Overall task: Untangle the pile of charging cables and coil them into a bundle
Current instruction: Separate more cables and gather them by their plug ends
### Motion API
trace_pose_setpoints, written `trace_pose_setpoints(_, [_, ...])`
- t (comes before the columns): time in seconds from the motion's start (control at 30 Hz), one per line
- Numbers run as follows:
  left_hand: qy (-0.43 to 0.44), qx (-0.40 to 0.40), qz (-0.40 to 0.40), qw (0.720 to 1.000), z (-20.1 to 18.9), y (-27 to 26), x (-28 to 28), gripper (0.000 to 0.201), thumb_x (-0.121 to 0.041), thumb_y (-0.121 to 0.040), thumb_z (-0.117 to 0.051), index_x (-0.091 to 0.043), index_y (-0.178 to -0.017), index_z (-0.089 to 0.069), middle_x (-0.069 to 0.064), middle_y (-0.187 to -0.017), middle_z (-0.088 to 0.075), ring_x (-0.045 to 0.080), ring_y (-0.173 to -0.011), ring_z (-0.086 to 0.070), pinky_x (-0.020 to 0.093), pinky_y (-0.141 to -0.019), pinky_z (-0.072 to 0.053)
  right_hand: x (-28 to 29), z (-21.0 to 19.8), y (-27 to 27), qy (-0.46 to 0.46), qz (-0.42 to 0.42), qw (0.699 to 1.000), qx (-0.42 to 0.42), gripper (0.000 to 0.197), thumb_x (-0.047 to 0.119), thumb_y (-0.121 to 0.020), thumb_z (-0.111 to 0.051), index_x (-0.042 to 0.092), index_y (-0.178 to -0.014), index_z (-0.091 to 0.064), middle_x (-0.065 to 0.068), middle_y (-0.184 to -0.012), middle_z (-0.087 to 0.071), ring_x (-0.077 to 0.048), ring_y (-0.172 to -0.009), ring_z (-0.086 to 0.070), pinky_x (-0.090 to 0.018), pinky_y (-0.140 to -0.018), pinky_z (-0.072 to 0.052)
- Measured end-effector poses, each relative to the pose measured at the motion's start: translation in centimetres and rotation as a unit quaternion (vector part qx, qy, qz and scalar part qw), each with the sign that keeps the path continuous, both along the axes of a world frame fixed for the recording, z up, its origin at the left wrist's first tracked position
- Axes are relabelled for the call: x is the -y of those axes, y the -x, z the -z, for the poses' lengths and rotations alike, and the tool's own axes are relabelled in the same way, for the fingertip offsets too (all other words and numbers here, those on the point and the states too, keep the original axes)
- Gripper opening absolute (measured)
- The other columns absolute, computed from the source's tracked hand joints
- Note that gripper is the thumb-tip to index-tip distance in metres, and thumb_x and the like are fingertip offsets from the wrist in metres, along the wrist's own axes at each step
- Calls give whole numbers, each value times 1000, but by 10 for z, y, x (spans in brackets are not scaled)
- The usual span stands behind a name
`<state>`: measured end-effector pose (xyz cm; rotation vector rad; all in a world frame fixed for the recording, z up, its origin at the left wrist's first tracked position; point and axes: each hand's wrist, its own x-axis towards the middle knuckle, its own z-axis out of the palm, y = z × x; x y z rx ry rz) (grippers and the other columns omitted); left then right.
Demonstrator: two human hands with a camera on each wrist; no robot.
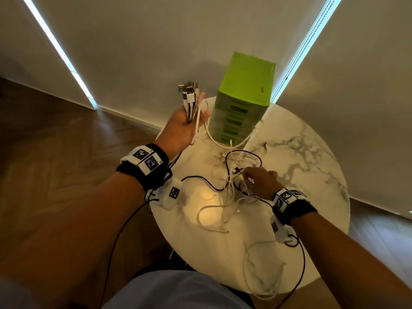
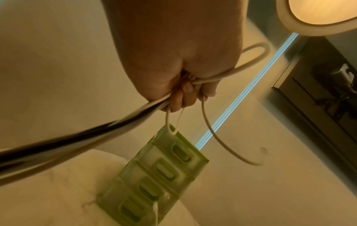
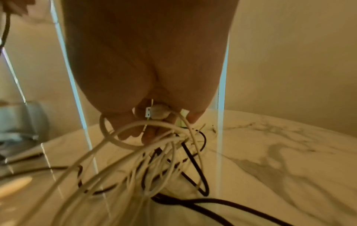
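Your left hand [image 1: 181, 127], upper centre of the frame, grips a bundle of cables [image 1: 189, 101] with its fingers curled round it, USB plugs pointing up. The white and black strands trail down to the tangle [image 1: 231, 186] on the marble tabletop [image 1: 312, 175], where your right hand [image 1: 262, 181] pinches a strand. No writing is legible.

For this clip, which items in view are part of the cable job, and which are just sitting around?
Part of the job:
- plug ends gripped in the left hand
- tangled cables on the table, pinched by the right hand

Just there:
- green drawer unit
- round marble table
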<state>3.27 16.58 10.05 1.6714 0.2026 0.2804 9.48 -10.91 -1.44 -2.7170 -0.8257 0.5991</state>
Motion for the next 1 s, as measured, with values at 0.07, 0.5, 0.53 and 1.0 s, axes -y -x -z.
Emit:
trace_pose_setpoints(0.07, [-41,-28,8,999,7,2,4,18,-31,-99,-63,-47,-94,-66,-12,-64,-50,10,-58,-43,29,-62,-40,-12,-13,-3,-75,39,995,51,22,26,-98,-56,26,-120,-62,4,-127,-60,-19,-123,-49,-30,-88,-22])
trace_pose_setpoints(0.5, [-89,-79,156,981,13,-2,103,49,-29,-99,-62,-26,-147,-50,-3,-99,-71,7,-97,-66,24,-96,-50,-7,-82,52,-331,94,932,-119,46,20,-99,-62,24,-140,-40,6,-123,-61,2,-104,-61,-19,-87,-50])
trace_pose_setpoints(0.53, [-83,-80,172,978,13,-4,115,49,-30,-99,-62,-27,-147,-50,-1,-107,-72,9,-104,-66,26,-100,-50,-1,-82,58,-342,98,929,-104,49,19,-101,-59,28,-143,-36,8,-124,-61,7,-102,-60,-15,-88,-49])
trace_pose_setpoints(1.0, [31,-86,302,949,-25,-1,232,14,-15,-95,-61,-21,-84,-54,-6,-63,-50,6,-47,-43,22,-50,-35,120,-103,119,-434,338,835,2,6,13,-98,-50,7,-99,-51,-6,-83,-69,-26,-71,-72,-36,-62,-52])
